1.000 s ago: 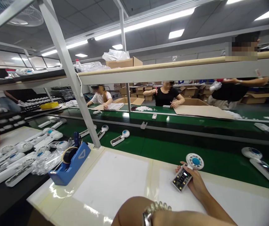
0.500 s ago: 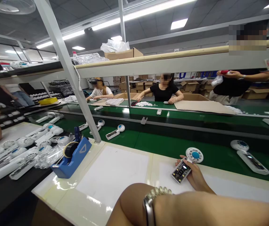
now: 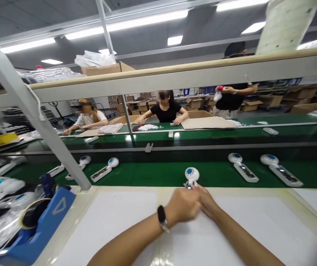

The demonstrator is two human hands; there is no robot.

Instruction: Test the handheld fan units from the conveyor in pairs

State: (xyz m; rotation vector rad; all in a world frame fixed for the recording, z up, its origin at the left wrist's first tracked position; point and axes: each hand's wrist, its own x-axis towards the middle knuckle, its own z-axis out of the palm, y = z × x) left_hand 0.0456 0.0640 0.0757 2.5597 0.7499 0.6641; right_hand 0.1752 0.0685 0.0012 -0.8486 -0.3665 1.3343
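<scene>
"Two in front of me, left hand (image 3: 184,205) and right hand (image 3: 206,201): holding what?"

"My right curls around the white fan unit (image 3: 192,173) at the far edge of the counter (image 3: 125,212), its round head against the green belt (image 3: 152,171). My left, blurred, overlaps it; I can't tell how closed it is."

"Room?"

"White surface spreads either side. Leftward, a blue tape dispenser (image 3: 43,223) and slanting post (image 3: 50,136) obstruct; ahead, similar units (image 3: 246,172) lie left and right, beneath a long shelf (image 3: 175,77)."
</scene>
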